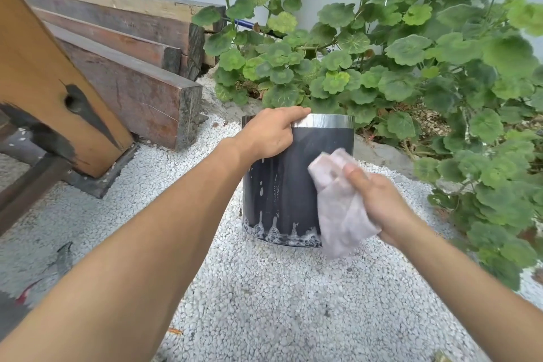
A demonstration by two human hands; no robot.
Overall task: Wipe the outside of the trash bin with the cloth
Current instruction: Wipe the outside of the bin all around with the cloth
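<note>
Trash bin: a dark cylindrical bin with a bright metal band around its top, standing upright on white gravel, just in front of a geranium plant and to the right of stacked timber beams. The left hand grips the top rim, its fingers curled over the metal band. The right hand is closed around a bunched pale cloth and presses it against the right part of the near wall. Soap streaks run down the wall, and suds collect along the bottom edge, so wiping appears to be only partly done. Hazard 1: the gravel is loose, so firm sideways wiping pressure may rock or shift the bin if the rim grip relaxes. Hazard 2: the wall looks wet and soapy, so the cloth may skid across it and leave streaks. Hazard 3: the lower end of the cloth hangs close to the gravel, where it may pick up grit and scratch the finish. Hazard 4: the suds at the base are easily missed. No brand, label or legible writing is visible on the bin or the cloth.
</note>
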